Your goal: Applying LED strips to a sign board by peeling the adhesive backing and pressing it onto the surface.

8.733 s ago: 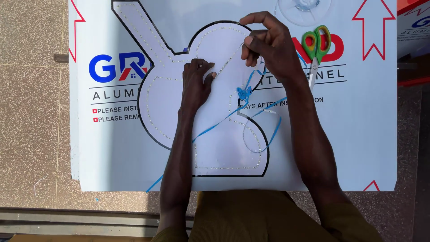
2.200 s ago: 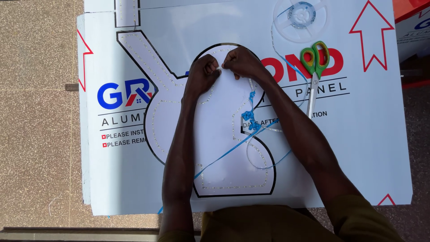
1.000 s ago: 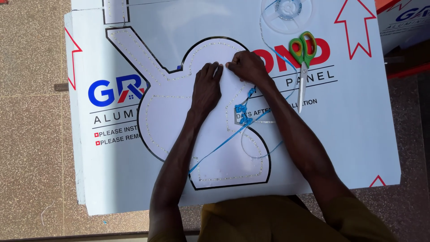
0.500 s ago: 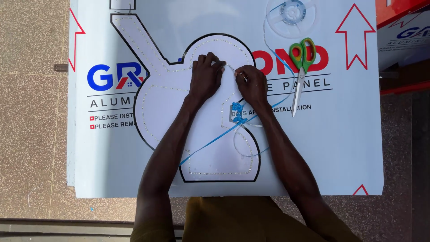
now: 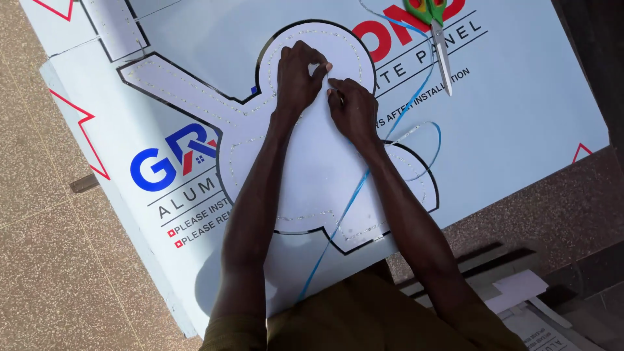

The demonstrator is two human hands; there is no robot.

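White is most of what you see: a big white panel (image 5: pixel 533 110) with printed lettering and red arrows, lying tilted across the frame on a speckled brown floor (image 5: pixel 58 273). On it sits a pale cutout shape (image 5: pixel 312 169) outlined in black, with a round lobe at upper centre and an arm running to the upper left. A dotted line of tiny holes or lights follows the edge most of the way round, so the perimeter looks largely dealt with, though I can't tell how finished it is under the arms. Both hands are bunched at the top lobe. The left hand (image 5: pixel 298 78) is curled with fingertips pressed onto the shape, the right hand (image 5: pixel 354 107) is pinched down just beside it, fingers nearly meeting; whether they grip anything small I honestly can't tell. A thin blue strip (image 5: pixel 338 221) trails loose from near the hands to the bottom edge and loops at centre right, so that part looks unattached. Green-handled scissors (image 5: pixel 437 29) lie unused at the top.
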